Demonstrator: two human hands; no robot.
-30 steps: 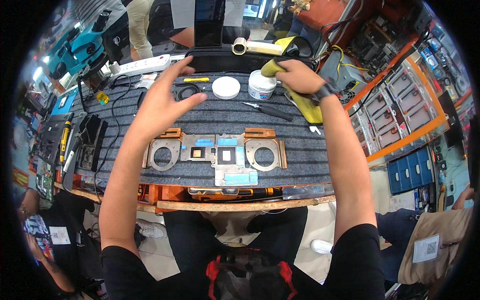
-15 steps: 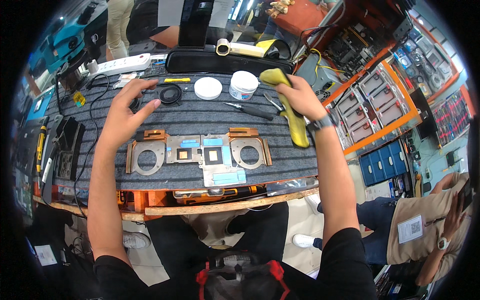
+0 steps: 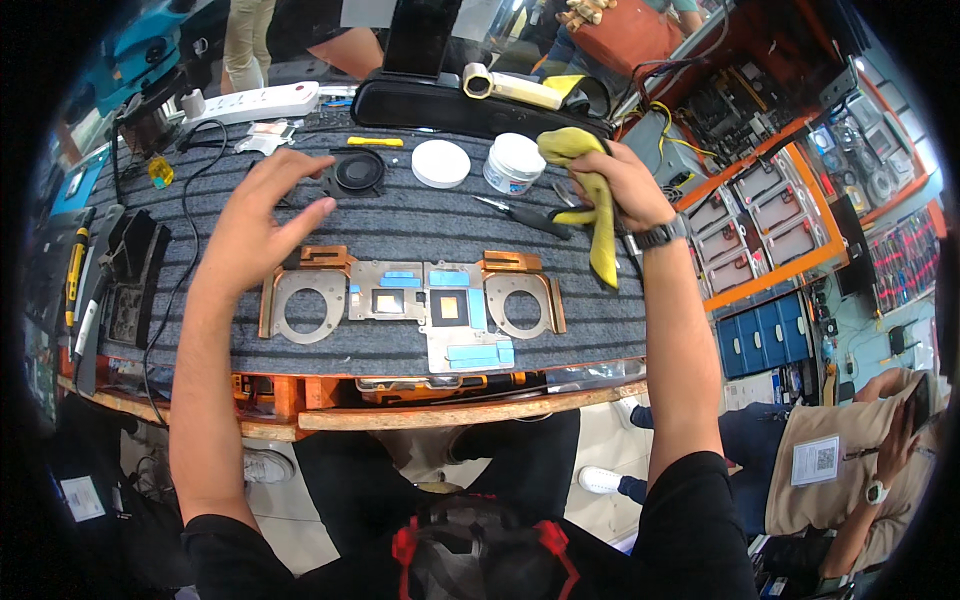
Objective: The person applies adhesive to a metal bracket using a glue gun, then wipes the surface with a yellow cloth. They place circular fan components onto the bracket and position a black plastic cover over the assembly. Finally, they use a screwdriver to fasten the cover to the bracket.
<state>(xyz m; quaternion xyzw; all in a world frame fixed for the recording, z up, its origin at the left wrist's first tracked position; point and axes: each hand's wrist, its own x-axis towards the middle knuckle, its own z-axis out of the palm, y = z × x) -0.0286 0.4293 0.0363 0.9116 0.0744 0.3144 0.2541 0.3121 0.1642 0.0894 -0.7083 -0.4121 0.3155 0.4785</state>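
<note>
My right hand (image 3: pixel 637 190) grips a crumpled yellow-green cloth (image 3: pixel 603 240), one end of which hangs toward the mat. Over the left part of the mat hovers my left hand (image 3: pixel 270 220), thumb and fingers apart, holding nothing. Close to its fingertips lies a round black fan (image 3: pixel 360 172). Between my forearms rests a metal heatsink plate (image 3: pixel 462 332) with two ring-shaped openings, copper parts and blue pads. Beyond it are a white lid (image 3: pixel 440 163) and an open white jar (image 3: pixel 513 167). A dark-handled tool with a pointed silver tip (image 3: pixel 540 220) lies beside the cloth.
A grey striped mat (image 3: pixel 400 225) covers the bench. Along the back are a white power strip (image 3: pixel 262 102), a yellow stick (image 3: pixel 375 142) and a long black case (image 3: pixel 430 105). A black cable (image 3: pixel 188 240) crosses the left side. At the right stands an orange-framed parts tray (image 3: pixel 765 225); a person stands beyond.
The whole view has shifted, so the bench items appear slightly farther right. The cloth in my right hand has swung and bunched up. My left hand stays open.
</note>
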